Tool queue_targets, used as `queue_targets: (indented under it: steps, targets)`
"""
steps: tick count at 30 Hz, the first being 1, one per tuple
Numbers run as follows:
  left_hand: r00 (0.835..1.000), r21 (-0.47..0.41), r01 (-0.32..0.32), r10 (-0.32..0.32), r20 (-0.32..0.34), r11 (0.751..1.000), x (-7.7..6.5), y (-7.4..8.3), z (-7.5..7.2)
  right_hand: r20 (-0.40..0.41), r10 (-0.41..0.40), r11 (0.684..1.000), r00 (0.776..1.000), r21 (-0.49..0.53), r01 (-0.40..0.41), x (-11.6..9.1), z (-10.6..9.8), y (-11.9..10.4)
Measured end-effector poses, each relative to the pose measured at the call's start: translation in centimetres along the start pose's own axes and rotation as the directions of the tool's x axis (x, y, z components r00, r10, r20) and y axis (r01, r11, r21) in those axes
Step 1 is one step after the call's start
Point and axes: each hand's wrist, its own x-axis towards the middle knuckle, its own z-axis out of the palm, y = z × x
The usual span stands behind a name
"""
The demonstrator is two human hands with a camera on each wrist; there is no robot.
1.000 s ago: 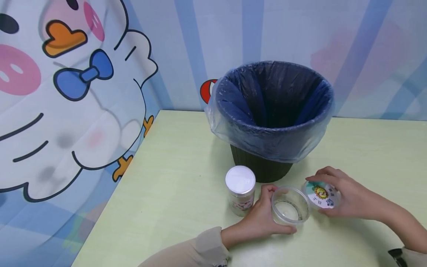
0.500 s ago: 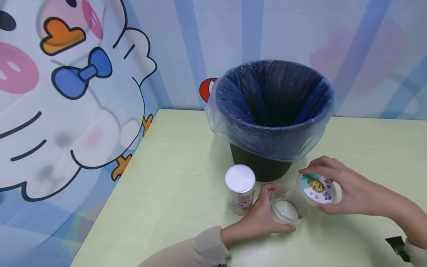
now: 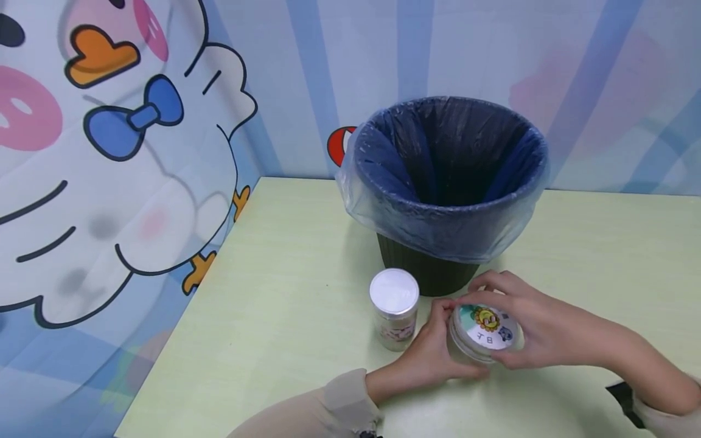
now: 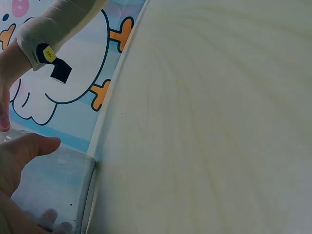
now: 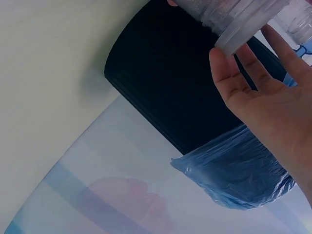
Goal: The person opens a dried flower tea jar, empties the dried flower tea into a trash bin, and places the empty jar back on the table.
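Observation:
In the head view my left hand (image 3: pixel 423 360) grips a clear plastic jar (image 3: pixel 461 348) low on the table, thumb at its near side. My right hand (image 3: pixel 537 328) holds a round lid (image 3: pixel 489 326) by its edge, with a sunflower picture and lettering on top. This lid sits over the jar's mouth and hides the inside. From the right wrist, the lid (image 5: pixel 249 24) shows against the jar's rim, fingers along its edge. A second clear jar (image 3: pixel 395 331) with a white lid (image 3: pixel 394 292) stands upright just left of my left hand.
Behind the jars stands a dark bin (image 3: pixel 432 274) lined with a blue plastic bag (image 3: pixel 438 234). The pale green table (image 3: pixel 290 304) meets a cartoon-printed backdrop (image 3: pixel 306 79) at the back and left.
My right hand has brought the lid leftward from beside the jar to over its mouth, raising it slightly on the way. The left hand and both jars have stayed in place.

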Motion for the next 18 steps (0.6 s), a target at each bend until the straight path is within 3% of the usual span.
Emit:
queue_targets:
  steps: [11, 18]
  targets:
    - [1.0, -0.017, -0.023, 0.024, 0.017, 1.0, 0.1, 0.24, -0.16, 0.028, -0.075, 0.997, 0.997, 0.013, 0.074, -0.08, -0.21, 0.14]
    - [1.0, -0.042, -0.009, 0.01, 0.014, 0.999, 0.3, 0.33, -0.3, 0.043, -0.06, 0.998, 0.997, 0.018, 0.06, -0.21, -0.24, 0.36]
